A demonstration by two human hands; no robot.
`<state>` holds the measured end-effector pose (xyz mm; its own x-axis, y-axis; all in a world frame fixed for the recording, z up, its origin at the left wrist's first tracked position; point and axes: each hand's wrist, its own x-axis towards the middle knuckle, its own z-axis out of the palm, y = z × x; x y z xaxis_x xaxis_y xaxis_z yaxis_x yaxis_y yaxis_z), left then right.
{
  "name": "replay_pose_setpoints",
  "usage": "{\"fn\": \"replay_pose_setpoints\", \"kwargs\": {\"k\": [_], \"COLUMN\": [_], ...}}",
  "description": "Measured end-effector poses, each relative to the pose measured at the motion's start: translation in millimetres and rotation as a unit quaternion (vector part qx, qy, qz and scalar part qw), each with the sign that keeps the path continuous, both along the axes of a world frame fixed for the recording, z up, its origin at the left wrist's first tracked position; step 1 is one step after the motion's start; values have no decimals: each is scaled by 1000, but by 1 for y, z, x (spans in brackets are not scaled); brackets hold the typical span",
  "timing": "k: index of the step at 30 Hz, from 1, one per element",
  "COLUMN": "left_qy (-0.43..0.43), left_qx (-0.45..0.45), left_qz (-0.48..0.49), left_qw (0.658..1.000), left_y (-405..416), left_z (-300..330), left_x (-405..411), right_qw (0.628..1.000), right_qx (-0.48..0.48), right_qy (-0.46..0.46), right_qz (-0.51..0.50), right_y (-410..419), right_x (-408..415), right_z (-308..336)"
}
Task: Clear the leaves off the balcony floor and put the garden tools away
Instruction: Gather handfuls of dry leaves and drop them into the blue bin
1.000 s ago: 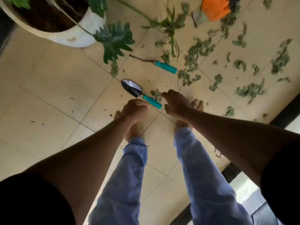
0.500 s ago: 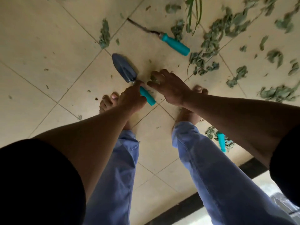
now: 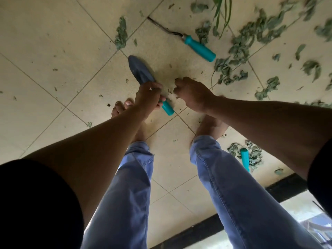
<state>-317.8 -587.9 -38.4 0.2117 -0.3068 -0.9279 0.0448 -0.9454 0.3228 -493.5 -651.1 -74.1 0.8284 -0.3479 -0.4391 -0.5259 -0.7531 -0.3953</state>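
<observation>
Left hand (image 3: 150,95) grips trowel (image 3: 143,74) handle to lift it away; right hand (image 3: 193,95) just beside, fingers curled pinching leaf bits (image 3: 170,90) off floor (image 3: 71,69).

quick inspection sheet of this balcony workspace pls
surface: beige tiled floor, leaf crumbs scattered
job's things: trowel flat on floor; second teal-handled tool beyond it; a third teal handle among leaves by the right foot
clutter: torn leaves, thickest at upper right
grips: left hand grips the trowel handle; right hand fingers curled at floor debris, hold unclear
cables: nothing seen
surroundings: dark threshold strip; plant blades at top
</observation>
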Motion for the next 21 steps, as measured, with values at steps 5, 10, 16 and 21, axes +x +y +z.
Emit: {"fn": "replay_pose_setpoints", "kwargs": {"k": [5,10,16,21], "left_qy": [99,173,229,221], "left_qx": [71,61,32,47], "left_qz": [172,279,416,440], "left_qw": [978,943,879,869], "left_y": [-4,-2,5,21], "left_z": [15,31,38,41], "left_x": [2,8,21,44], "right_qw": [940,885,950,971], "right_qx": [92,141,109,138], "right_qy": [-5,-172,-185,-162], "right_qz": [-330,-410,-228,-111], "right_y": [8,23,34,33], "right_x": [3,34,63,89], "right_z": [7,73,122,132]}}
